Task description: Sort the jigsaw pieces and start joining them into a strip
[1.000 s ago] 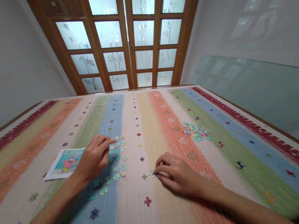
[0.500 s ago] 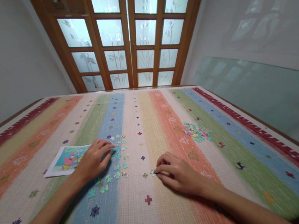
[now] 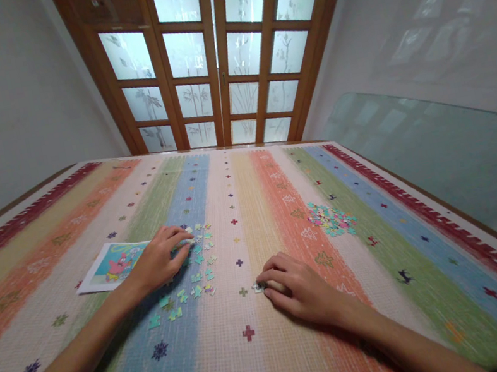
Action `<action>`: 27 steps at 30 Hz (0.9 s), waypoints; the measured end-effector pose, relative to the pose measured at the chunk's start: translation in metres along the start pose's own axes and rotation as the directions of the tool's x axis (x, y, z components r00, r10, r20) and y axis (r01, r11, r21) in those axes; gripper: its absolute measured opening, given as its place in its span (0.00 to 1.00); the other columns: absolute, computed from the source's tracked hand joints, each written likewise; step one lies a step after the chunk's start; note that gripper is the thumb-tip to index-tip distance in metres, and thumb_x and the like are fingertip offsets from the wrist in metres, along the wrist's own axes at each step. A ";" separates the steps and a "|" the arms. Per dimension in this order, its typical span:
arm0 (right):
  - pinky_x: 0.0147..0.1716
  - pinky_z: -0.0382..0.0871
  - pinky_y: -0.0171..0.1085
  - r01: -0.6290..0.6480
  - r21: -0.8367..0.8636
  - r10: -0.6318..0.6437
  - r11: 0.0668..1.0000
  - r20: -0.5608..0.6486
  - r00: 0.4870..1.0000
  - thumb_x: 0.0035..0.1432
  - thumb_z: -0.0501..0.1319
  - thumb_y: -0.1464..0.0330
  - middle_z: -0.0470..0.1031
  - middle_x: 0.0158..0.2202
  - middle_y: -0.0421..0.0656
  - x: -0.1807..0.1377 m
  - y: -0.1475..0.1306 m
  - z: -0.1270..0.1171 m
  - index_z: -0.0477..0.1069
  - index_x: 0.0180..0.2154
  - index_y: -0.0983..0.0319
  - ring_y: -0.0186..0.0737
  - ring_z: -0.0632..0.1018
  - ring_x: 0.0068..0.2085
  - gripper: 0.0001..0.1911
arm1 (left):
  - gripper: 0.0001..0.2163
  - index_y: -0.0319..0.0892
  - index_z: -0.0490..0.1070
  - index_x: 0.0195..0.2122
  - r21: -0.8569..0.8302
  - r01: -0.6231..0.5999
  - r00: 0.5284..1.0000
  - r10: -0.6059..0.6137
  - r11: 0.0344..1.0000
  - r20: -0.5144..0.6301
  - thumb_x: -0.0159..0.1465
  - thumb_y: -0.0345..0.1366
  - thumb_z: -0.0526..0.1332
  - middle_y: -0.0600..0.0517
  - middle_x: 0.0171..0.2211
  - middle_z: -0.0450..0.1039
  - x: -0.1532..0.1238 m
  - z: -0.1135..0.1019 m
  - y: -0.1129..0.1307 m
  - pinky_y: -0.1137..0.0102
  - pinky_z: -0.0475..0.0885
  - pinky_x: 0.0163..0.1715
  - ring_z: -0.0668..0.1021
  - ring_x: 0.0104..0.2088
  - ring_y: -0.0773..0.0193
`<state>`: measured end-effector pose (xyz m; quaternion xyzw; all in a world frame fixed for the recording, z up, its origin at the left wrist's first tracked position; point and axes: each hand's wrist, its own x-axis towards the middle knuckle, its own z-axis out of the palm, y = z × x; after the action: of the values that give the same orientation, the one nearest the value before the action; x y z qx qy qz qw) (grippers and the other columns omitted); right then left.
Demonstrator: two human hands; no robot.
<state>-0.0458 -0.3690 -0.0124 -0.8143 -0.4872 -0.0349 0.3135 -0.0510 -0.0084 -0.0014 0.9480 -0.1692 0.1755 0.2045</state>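
My left hand (image 3: 163, 257) lies over the left side of a loose cluster of jigsaw puzzle pieces (image 3: 208, 275). Its fingers reach forward, apart from the thumb, with the tips at the upper pieces; part of the cluster is hidden beneath it. On the yellow stripe, my right hand (image 3: 299, 287) has thumb and fingers closed on a small puzzle piece (image 3: 258, 287) at the cloth. That piece is partly covered by the fingertips. Left of my left hand lies a printed picture (image 3: 120, 262) with a pink cartoon starfish, its right end behind the hand.
A heap of mixed puzzle pieces (image 3: 331, 218) lies farther off on the right. The striped tablecloth (image 3: 255, 364) covers the table. Beyond the far edge stand wooden doors with frosted panes (image 3: 186, 52); a pale green panel (image 3: 437, 140) leans along the right wall.
The whole view has shifted slightly. My right fingers have moved a little around the puzzle piece, which shows more at their tips. My left hand stays over the cluster, fingers slightly shifted.
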 end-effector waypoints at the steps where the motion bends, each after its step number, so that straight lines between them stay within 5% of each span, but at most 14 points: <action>1: 0.44 0.72 0.44 0.000 -0.001 0.000 1.000 0.004 1.000 0.67 0.58 0.72 0.78 0.43 0.49 0.000 0.000 0.000 0.78 0.46 0.61 0.45 0.77 0.44 0.11 | 0.16 0.42 0.80 0.47 0.008 0.017 1.000 -0.018 1.000 0.010 0.70 0.43 0.55 0.44 0.46 0.77 0.003 0.002 -0.001 0.55 0.73 0.54 0.77 0.48 0.51; 11: 0.43 0.72 0.44 -0.004 0.008 0.004 1.000 0.007 1.000 0.68 0.58 0.72 0.78 0.42 0.49 0.001 0.001 0.000 0.79 0.45 0.61 0.46 0.77 0.44 0.11 | 0.18 0.44 0.83 0.50 0.024 0.076 0.985 -0.079 0.997 0.153 0.68 0.42 0.56 0.47 0.39 0.74 0.030 0.014 -0.013 0.61 0.72 0.48 0.78 0.40 0.54; 27: 0.41 0.71 0.43 -0.003 0.017 0.003 1.000 0.006 1.000 0.68 0.59 0.72 0.78 0.41 0.49 0.001 0.001 0.000 0.80 0.43 0.63 0.45 0.77 0.42 0.10 | 0.11 0.43 0.74 0.36 -0.125 0.212 0.950 -0.175 0.969 0.260 0.63 0.45 0.59 0.53 0.29 0.73 0.039 -0.001 0.002 0.68 0.66 0.34 0.72 0.29 0.61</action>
<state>-0.0445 -0.3684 -0.0130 -0.8125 -0.4871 -0.0281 0.3189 -0.0174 -0.0196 0.0155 0.9562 -0.1121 0.0217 0.2694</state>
